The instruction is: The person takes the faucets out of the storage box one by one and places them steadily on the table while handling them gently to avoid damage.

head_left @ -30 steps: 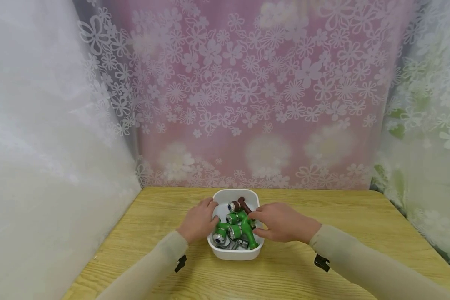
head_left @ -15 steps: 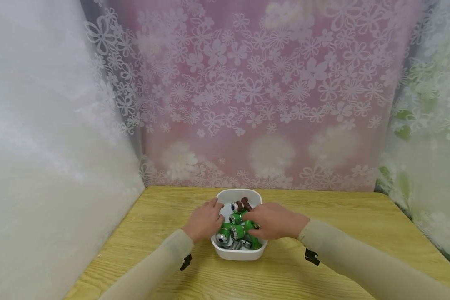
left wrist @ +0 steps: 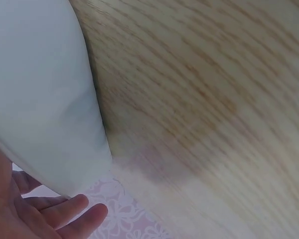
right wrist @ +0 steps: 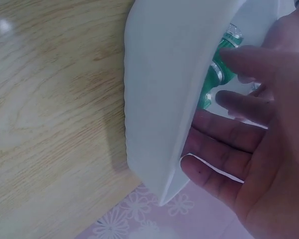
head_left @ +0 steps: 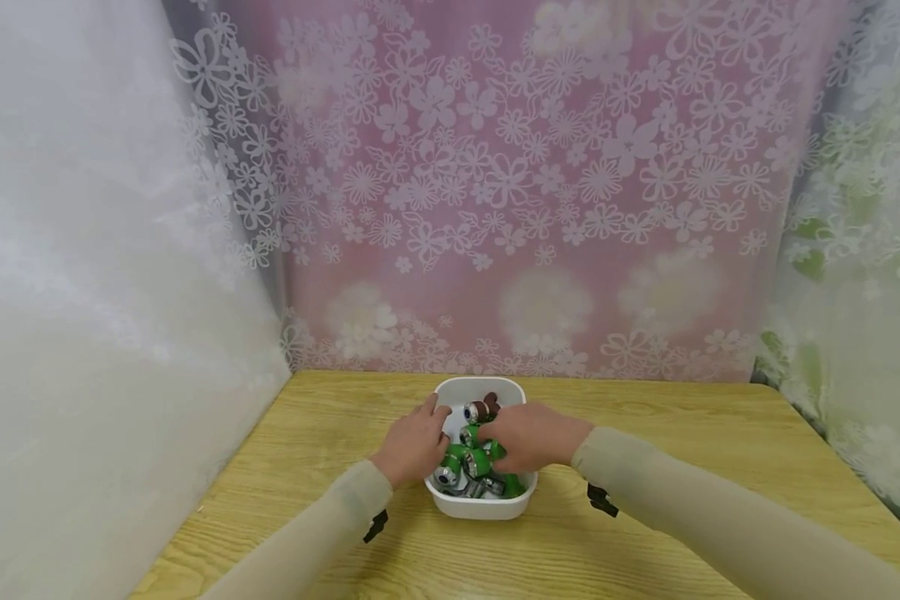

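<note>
A white plastic bin (head_left: 482, 508) stands on the wooden table. It holds several green branched pieces with chrome collars (head_left: 451, 463), a brown piece of similar shape (head_left: 483, 410), and small grey metal parts (head_left: 484, 487) at the near end. My left hand (head_left: 412, 442) rests at the bin's left rim, its thumb over the inside; the left wrist view shows its fingertips (left wrist: 79, 219) beyond the white wall. My right hand (head_left: 536, 437) reaches over the right rim. In the right wrist view its fingers (right wrist: 224, 154) are loosely spread near a green piece (right wrist: 219, 72); no grip shows.
The wood-grain table (head_left: 307, 525) extends on both sides of the bin. A pink flowered curtain (head_left: 525, 192) hangs behind it, with a whitish sheet (head_left: 112, 292) at the left and a pale floral one (head_left: 862, 275) at the right.
My right hand has moved left, farther over the bin, and now covers more of the green pieces. My left hand keeps to the left rim. The head view has shifted slightly.
</note>
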`<state>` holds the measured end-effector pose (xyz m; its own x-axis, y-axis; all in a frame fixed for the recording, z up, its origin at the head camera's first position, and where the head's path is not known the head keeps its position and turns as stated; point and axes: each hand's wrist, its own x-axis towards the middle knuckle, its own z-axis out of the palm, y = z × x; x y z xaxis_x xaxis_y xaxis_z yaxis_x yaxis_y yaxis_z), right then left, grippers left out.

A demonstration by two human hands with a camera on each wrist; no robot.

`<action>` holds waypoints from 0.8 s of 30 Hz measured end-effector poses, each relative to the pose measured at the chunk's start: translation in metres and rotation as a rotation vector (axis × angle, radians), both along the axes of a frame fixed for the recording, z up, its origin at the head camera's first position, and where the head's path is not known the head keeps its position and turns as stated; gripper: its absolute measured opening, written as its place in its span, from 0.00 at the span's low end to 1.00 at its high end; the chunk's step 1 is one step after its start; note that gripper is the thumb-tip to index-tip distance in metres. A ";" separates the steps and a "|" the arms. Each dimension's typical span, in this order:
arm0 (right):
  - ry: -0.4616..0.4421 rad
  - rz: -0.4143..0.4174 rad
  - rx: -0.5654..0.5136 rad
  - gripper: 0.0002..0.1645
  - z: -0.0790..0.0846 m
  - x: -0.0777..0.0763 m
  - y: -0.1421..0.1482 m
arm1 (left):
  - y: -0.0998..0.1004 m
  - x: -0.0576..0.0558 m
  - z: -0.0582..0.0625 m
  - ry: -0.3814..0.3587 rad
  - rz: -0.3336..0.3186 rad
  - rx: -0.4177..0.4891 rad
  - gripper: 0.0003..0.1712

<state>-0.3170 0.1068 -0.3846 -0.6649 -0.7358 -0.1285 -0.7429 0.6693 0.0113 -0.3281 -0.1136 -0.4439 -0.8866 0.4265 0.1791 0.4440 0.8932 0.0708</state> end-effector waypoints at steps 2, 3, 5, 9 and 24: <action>-0.009 -0.010 0.021 0.23 -0.003 -0.003 -0.002 | 0.000 0.000 0.001 -0.004 -0.010 0.010 0.24; -0.016 -0.014 0.027 0.22 -0.004 -0.003 -0.003 | -0.001 0.000 0.001 -0.008 -0.016 0.017 0.24; -0.023 -0.020 0.039 0.19 -0.005 -0.005 -0.006 | -0.001 0.001 0.002 -0.022 -0.027 0.038 0.24; -0.044 -0.035 0.052 0.15 -0.003 -0.004 -0.010 | -0.002 0.002 0.004 -0.069 -0.039 0.066 0.24; 0.047 -0.070 0.158 0.13 -0.009 -0.006 -0.023 | -0.004 -0.002 0.003 -0.120 -0.039 0.089 0.26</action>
<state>-0.3228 0.0841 -0.3934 -0.7219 -0.6604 -0.2067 -0.6906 0.7066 0.1542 -0.3303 -0.1173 -0.4411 -0.8871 0.4479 0.1115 0.4616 0.8635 0.2034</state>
